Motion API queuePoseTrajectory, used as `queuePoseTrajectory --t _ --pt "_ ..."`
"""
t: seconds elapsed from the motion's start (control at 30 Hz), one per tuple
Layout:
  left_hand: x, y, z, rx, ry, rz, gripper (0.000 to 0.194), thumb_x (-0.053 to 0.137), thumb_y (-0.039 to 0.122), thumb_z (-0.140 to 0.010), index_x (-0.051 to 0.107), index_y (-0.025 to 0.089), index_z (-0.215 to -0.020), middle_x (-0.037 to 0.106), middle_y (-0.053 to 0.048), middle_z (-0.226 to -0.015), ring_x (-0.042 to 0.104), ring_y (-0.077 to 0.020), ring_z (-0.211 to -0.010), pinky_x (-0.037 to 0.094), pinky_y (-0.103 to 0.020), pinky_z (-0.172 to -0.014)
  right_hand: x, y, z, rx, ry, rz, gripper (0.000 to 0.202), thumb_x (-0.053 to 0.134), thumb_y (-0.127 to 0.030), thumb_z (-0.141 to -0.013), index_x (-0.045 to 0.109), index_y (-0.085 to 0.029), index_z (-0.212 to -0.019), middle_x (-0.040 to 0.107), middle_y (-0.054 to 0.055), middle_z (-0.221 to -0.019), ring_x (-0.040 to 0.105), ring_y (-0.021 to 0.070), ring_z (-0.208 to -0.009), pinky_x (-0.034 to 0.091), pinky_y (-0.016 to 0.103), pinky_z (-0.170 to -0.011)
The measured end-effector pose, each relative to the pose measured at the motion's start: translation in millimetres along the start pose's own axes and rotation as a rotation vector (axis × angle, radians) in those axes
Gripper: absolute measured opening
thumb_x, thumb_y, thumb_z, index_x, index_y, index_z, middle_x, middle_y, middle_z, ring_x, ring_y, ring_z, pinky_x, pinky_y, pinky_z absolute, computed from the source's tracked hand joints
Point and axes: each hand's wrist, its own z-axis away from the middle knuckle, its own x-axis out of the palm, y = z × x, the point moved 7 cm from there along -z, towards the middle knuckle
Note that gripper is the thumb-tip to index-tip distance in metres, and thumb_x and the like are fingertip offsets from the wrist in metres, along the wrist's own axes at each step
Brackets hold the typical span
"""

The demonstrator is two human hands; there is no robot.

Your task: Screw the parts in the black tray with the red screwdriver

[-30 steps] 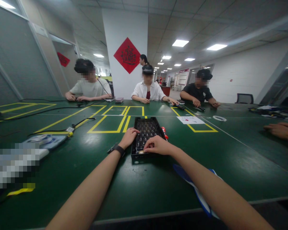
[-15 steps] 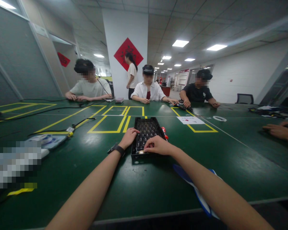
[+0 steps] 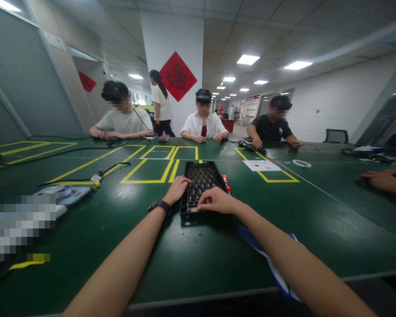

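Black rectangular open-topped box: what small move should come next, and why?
Perhaps the right hand should nudge the small yellowish piece at the near end of the box, since the bent fingers are beside it and the left hand rests at the left rim.

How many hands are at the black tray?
2: the left hand at the left edge of the black tray, and the right hand over its near end. No others show there; none seems hidden.

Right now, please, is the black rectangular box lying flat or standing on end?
Lying flat: the black rectangular box rests on the green table, its inside facing up.
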Motion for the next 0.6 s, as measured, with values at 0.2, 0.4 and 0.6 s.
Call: queuePoseTrajectory --t 0.2,0.4,0.6 --pt "-0.3 1.1 0.2 0.006 -0.002 0.001 0.037 0.033 0.015 -0.07 0.066 0.015 -0.085 0.062 -0.006 -0.1 0.045 -0.02 -0.111 0.032 -0.034 -0.101 0.4 -1.2 0.5 0.011 -0.013 0.0 0.025 0.062 -0.033 -0.073 0.07 -0.012 -0.082 0.058 0.001 -0.06 0.045 0.0062 -0.053 0.034 0.018 -0.052" --pt "-1.4 2.5 1.4 -0.001 -0.001 0.004 0.036 0.033 0.016 -0.071 0.066 0.016 -0.086 0.062 -0.005 -0.101 0.045 -0.0199 -0.111 0.032 -0.033 -0.101 0.2 -0.4 1.2 0.019 -0.014 -0.012 0.024 0.062 -0.033 -0.073 0.07 -0.012 -0.082 0.058 0.001 -0.06 0.046 0.0064 -0.053 0.034 0.017 -0.052" --pt "-1.4 1.8 1.5 -0.003 0.001 0.009 0.036 0.033 0.016 -0.071 0.066 0.016 -0.086 0.062 -0.005 -0.1 0.045 -0.0198 -0.111 0.032 -0.034 -0.101 0.3 0.2 1.6 0.036 -0.021 -0.02 0.026 0.063 -0.035 -0.072 0.069 -0.012 -0.083 0.058 0.001 -0.06 0.046 0.0067 -0.053 0.034 0.017 -0.052"
